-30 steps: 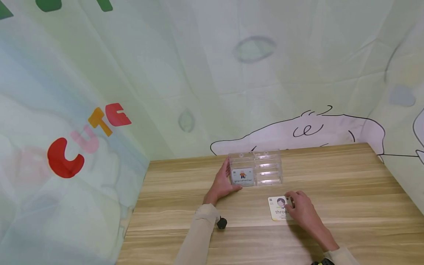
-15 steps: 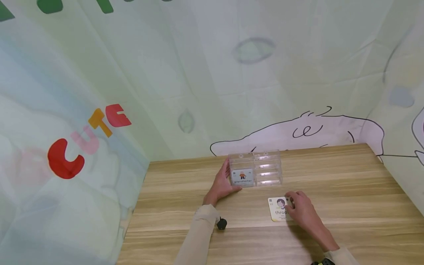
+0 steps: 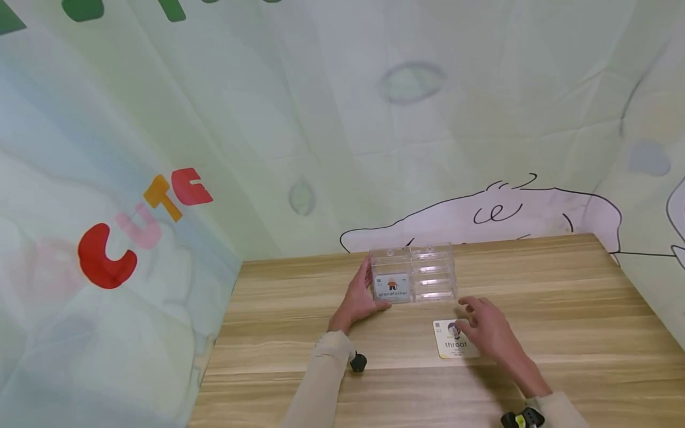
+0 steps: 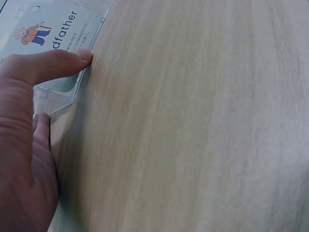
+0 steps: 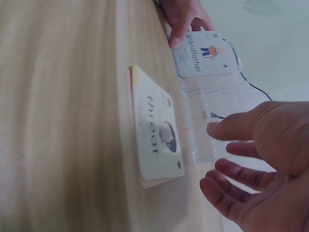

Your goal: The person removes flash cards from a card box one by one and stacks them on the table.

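Throat card stack (image 5: 155, 130), on table (image 3: 567, 297): your right hand (image 3: 495, 333) hangs near, empty, fingers loose. Clear organiser (image 3: 432, 274): your left hand (image 3: 360, 300) grips it.

- Child-themed setting; whether in a home, classroom or studio cannot be told.
- Creased, pale-green printed backdrop (image 3: 332, 113) rising behind a wood-grain table (image 3: 546, 303).
- Colourful "CUTE" lettering (image 3: 148, 238) on the left; line-drawn cartoon figure (image 3: 444, 226) low at the back.
- Picture-word card (image 3: 455, 351) reading "throat".
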The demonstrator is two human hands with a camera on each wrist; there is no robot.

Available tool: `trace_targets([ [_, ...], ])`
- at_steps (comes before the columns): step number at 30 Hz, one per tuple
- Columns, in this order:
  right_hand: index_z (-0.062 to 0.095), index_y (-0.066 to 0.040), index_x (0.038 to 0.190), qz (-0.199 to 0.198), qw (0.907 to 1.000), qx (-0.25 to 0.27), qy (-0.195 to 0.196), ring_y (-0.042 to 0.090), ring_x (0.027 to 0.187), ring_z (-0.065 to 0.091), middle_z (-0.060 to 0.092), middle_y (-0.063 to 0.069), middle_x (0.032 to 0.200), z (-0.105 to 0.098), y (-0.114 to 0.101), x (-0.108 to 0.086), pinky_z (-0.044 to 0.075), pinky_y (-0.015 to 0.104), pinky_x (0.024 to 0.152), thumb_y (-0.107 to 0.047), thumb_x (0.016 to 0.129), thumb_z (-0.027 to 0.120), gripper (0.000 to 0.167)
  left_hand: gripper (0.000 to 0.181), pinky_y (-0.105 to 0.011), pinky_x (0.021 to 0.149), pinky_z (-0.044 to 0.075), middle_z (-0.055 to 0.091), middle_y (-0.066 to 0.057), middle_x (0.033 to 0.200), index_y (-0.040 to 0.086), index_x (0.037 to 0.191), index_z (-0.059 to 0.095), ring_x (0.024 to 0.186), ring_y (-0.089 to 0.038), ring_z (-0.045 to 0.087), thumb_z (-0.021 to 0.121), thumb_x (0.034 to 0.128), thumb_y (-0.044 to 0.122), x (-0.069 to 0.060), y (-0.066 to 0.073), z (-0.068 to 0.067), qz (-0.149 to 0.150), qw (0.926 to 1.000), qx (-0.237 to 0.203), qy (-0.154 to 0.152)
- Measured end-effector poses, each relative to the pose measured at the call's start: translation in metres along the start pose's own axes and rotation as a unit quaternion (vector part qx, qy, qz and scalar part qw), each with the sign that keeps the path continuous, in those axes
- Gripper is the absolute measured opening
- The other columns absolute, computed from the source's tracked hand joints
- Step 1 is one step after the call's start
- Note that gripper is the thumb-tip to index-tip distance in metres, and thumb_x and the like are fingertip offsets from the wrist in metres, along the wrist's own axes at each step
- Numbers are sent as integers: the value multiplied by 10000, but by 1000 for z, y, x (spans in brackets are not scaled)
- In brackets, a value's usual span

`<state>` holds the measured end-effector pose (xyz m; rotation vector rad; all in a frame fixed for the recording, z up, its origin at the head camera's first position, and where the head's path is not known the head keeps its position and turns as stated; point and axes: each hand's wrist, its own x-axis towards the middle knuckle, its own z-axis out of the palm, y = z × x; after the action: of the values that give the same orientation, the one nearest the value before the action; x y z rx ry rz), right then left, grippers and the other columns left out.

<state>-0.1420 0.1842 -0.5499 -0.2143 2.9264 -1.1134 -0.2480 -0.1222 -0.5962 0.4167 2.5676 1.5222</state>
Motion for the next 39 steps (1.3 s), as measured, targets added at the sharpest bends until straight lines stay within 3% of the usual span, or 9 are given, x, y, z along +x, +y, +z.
trace_targets([
  [3, 628, 31, 1324, -257, 9996, 76, 44, 342, 962, 665, 653, 216, 1153, 1, -3, 5, 619, 508, 806, -104, 896, 798, 480, 1331, -316, 1222, 326, 278, -83, 1687, 209, 1682, 35, 1522, -232, 324, 955, 725, 123, 0, -1, 0, 1, 10000, 11, 6],
  [8, 645, 0, 1318, -739, 9972, 114, 35, 296, 942, 655, 663, 178, 1151, 5, -13, 16, 607, 415, 759, -94, 896, 806, 461, 1336, -303, 1221, 321, 275, -78, 1688, 211, 1682, 36, 1522, -223, 321, 956, 719, 113, -1, -1, 0, 9, 10000, 9, 18],
  [18, 644, -14, 1338, -1060, 9937, 339, -120, 234, 946, 650, 670, 155, 1174, 18, -31, 34, 604, 366, 772, -106, 921, 791, 451, 1330, -321, 1223, 323, 287, -74, 1685, 225, 1682, 42, 1518, -232, 331, 955, 722, 112, -2, -1, 1, 32, 10000, 27, 25],
  [29, 640, -7, 1320, -1036, 9882, 1099, -249, 207, 898, 658, 666, 140, 1119, 37, -43, 56, 611, 341, 772, -54, 936, 755, 404, 1326, -332, 1222, 329, 294, -74, 1681, 224, 1681, 56, 1516, -239, 335, 961, 718, 113, 0, -3, 0, 85, 10000, -12, 47],
  [39, 646, -13, 1304, -824, 9859, 1443, -179, 214, 869, 672, 675, 111, 1064, 47, -45, 64, 616, 360, 775, -34, 930, 756, 391, 1338, -327, 1221, 331, 300, -71, 1679, 232, 1681, 60, 1517, -235, 334, 971, 708, 118, 1, -6, 1, 123, 9999, -41, 54],
])
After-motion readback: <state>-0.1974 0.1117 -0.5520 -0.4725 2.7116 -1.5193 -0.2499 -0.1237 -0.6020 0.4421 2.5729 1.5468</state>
